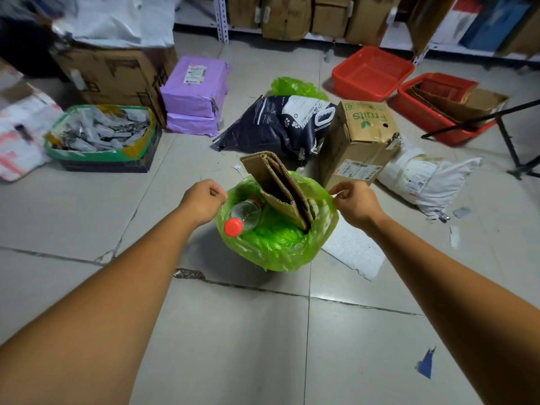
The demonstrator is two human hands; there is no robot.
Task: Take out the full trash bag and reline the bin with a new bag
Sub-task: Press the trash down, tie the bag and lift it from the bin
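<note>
Green trash bag (274, 247) sits on the tiled floor (233, 331), mid-frame, mouth open, plastic draped over whatever holds it, so the bin itself is hidden. Inside are folded cardboard (277, 182) standing tilted and a clear bottle (245, 213) with its red cap (233, 227) toward the camera. Left hand (203, 201) has fingers curled, gripping the bag's left rim. Right hand (355, 201) pinches the right rim between thumb and fingers. White foam sheet (353, 249) lies just right of the bag. "Fruits" box (359, 138) is behind it to the right, dark printed sack (271, 124) directly behind, purple parcels (194, 89) behind to the left.
</note>
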